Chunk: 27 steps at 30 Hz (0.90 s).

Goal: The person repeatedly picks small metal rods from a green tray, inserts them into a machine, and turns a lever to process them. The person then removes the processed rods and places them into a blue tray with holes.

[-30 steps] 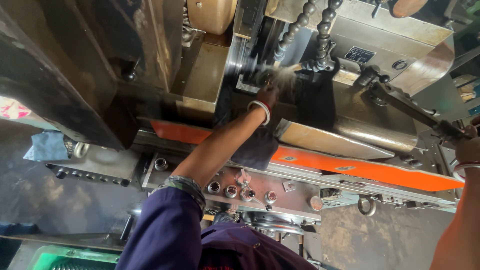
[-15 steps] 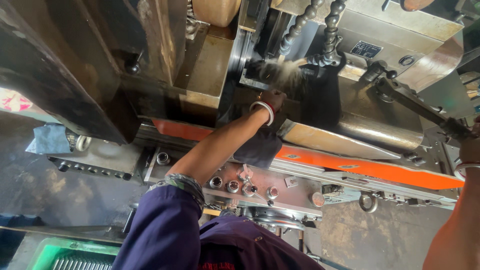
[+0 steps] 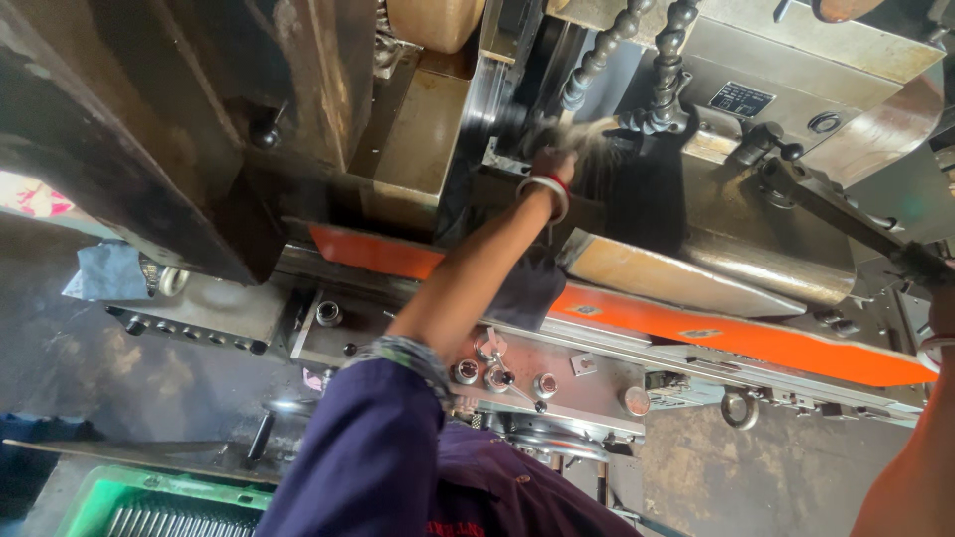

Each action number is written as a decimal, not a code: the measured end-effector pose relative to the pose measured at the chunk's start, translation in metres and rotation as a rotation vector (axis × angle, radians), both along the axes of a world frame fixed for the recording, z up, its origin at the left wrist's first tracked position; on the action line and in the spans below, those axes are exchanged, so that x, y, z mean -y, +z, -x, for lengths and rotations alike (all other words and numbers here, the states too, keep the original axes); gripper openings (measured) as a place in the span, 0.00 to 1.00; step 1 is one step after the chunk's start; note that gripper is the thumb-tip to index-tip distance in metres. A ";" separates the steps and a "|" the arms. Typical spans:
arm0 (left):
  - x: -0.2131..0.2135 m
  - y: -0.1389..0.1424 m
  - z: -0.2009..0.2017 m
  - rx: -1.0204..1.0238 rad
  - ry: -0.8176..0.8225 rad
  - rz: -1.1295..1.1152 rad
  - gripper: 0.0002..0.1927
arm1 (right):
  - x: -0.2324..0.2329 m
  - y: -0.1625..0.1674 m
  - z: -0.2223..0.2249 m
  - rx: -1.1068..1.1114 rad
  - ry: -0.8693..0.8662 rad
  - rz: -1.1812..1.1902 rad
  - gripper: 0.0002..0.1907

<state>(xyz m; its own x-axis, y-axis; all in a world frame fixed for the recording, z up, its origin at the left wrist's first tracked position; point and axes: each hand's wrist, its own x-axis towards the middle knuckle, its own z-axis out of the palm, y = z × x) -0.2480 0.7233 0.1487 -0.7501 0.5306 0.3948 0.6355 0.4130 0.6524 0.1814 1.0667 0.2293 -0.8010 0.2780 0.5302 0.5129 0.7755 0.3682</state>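
Green crate (image 3: 149,502): nearest, at the worker's feet, slatted.
Sleeve (image 3: 368,457): dark blue, pushed up the left forearm.
Control strip (image 3: 497,373): grey panel with round knobs, just under the orange guard (image 3: 716,333).
Left hand (image 3: 552,169): reached deep into the machine, fingers closed round a bristle brush (image 3: 572,134); bangle at the wrist.
Brush position: against the dark recess, just below the segmented coolant hoses (image 3: 637,65).
Right hand (image 3: 935,318): at the frame edge by a long metal lever (image 3: 846,219); grip could not be told.
Step in hand: judged to be brushing the work zone clean.
Next move: probably needed short strokes clear of the hoses.
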 end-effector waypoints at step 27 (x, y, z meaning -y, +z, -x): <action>-0.074 -0.012 0.047 1.328 0.232 -1.150 0.17 | -0.036 -0.019 -0.022 -0.189 -0.119 -0.218 0.07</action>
<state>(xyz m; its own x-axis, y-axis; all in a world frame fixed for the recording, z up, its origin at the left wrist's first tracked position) -0.2948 0.7978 0.1365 -0.8563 0.2956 -0.4235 -0.5127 -0.5853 0.6282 0.2030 1.1025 0.2107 -0.6515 0.2272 0.7238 0.6702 0.6195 0.4088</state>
